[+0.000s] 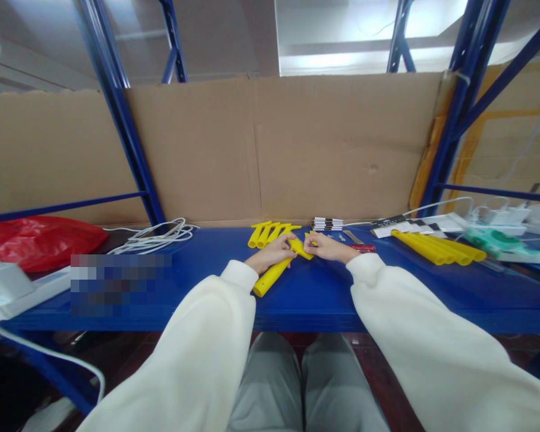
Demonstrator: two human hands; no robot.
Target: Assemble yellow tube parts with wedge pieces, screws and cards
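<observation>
Over the middle of the blue bench top, both hands are on a yellow T-shaped tube (272, 278). Its long round stem points toward me and to the left, with the open end near the front edge. My left hand (272, 253) is closed around it where the stem meets the crosspiece. At the crosspiece, my right hand (327, 246) has its fingers pinched together; any small part between them is too small to make out. Just behind my left hand lie several similar yellow T-shaped pieces (264, 235).
Right of my hands are a red-handled tool (363, 248), a black-and-white stack (327, 224) and several yellow tubes (436, 251). On the left lie a coiled white cable (157, 241), a red bag (45, 240) and a white power strip (31, 295). Cardboard (319, 150) walls the back.
</observation>
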